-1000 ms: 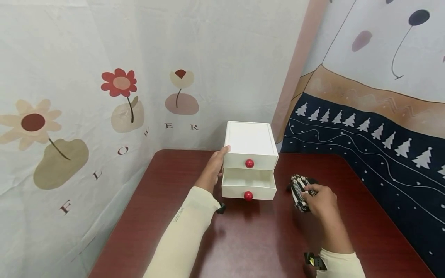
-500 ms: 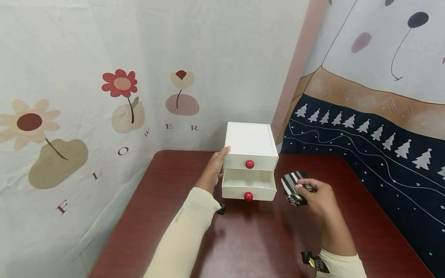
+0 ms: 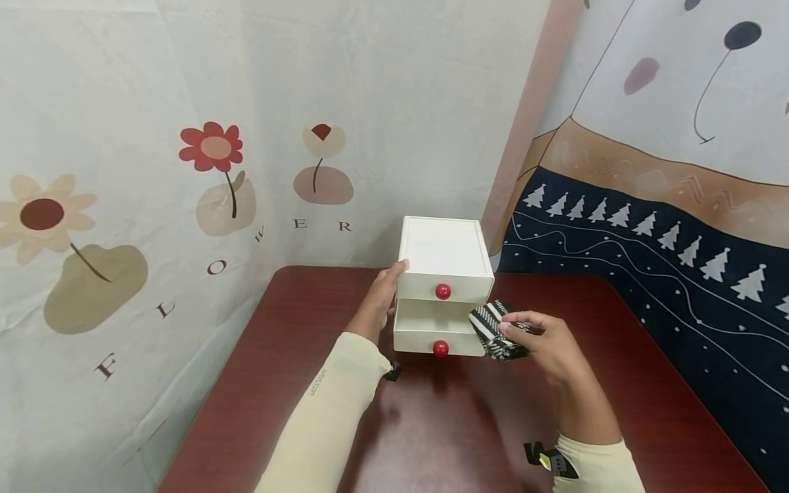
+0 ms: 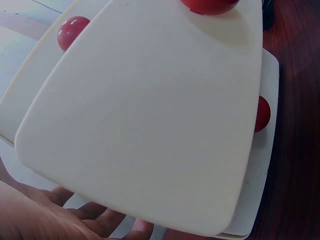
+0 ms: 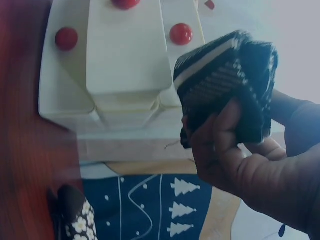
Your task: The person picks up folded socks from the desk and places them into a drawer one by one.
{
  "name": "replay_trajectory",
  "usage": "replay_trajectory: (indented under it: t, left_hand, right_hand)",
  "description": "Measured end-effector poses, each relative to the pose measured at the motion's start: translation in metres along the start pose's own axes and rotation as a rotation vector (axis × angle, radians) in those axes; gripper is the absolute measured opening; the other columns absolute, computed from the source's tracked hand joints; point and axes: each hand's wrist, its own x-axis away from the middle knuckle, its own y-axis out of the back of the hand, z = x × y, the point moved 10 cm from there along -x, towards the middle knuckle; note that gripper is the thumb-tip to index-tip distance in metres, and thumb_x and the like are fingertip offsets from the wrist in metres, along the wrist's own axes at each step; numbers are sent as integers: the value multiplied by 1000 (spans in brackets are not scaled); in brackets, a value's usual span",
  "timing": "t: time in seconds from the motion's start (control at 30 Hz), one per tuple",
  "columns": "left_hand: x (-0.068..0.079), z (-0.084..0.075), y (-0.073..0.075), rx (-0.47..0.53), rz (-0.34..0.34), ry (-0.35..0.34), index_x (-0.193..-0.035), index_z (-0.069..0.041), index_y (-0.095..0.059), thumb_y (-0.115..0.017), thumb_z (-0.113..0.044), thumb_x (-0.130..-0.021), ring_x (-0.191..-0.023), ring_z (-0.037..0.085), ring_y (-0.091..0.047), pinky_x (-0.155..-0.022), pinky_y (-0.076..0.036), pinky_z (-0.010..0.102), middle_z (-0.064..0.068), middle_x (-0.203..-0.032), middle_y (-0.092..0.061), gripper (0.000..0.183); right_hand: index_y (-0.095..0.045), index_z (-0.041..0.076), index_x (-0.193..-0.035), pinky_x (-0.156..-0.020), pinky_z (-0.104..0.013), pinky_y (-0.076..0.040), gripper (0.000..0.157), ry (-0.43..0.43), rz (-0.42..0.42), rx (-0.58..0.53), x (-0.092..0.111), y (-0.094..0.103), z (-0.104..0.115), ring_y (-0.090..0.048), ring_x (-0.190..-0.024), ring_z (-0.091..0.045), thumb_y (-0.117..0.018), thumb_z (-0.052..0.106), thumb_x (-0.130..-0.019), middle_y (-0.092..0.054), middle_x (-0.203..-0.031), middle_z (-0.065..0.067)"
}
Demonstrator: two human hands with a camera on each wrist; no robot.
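Observation:
A white drawer unit (image 3: 444, 246) stands on the table, its middle drawer (image 3: 416, 340) pulled out, with red round knobs. My left hand (image 3: 376, 301) rests against the unit's left side, thumb at the top edge; in the left wrist view its fingers (image 4: 102, 220) lie fairly straight along the side wall. My right hand (image 3: 545, 342) pinches a folded black-and-white patterned cloth (image 3: 490, 329) between thumb and fingers. From the head, the cloth overlaps the right end of the pulled-out drawer; the right wrist view shows the cloth (image 5: 212, 75) beside the unit. Whether it touches the drawer, I cannot tell.
The dark red table (image 3: 431, 438) reaches to hanging fabric at the back and right. A dark thing with white flower print (image 5: 82, 222) shows low in the right wrist view; its kind is unclear. The top drawer (image 3: 419, 286) is closed.
My right hand has carried the cloth leftward, from the table right of the unit to the drawer's right end, turning it slightly. The left hand and the unit have stayed put.

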Motion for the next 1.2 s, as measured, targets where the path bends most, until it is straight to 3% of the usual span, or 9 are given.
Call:
replay_trajectory:
  t: [0.13, 0.47, 0.83, 1.2]
  left_hand:
    - [-2, 1, 0, 0, -1, -4, -159, -15, -47, -61, -73, -96, -148, 38, -46, -118, -39, 67, 17, -158, -54, 87]
    - [-1, 0, 0, 8, 9, -9, -158, -16, -47, -61, -74, -96, -147, 37, -47, -119, -39, 67, 16, -156, -54, 86]
    - [2, -1, 0, 0, 14, -10, -159, -16, -46, -61, -73, -95, -150, 38, -46, -120, -38, 68, 17, -159, -52, 87]
    - [1, -1, 1, -5, 7, -17, -157, -16, -49, -59, -73, -96, -150, 38, -46, -119, -38, 68, 17, -158, -55, 84]
  right_hand:
    - [-71, -5, -134, -78, -25, -63, 37, 20, 76, -60, -3, -15, 6, -71, -90, -15, -74, 18, -105, -72, -119, -15]
    - [-67, -8, -140, -87, -25, -62, 38, 17, 230, -107, -12, -47, 18, -71, -103, -17, -65, 15, -110, -65, -138, -25]
    - [-66, -10, -141, -91, -24, -61, 40, -20, 308, -207, -22, -62, 19, -68, -108, -14, -64, 15, -111, -67, -137, -16]
    - [-64, -15, -139, -97, -30, -62, 42, -37, 337, -146, -37, -70, 24, -70, -107, -12, -67, 14, -109, -68, -135, -18]
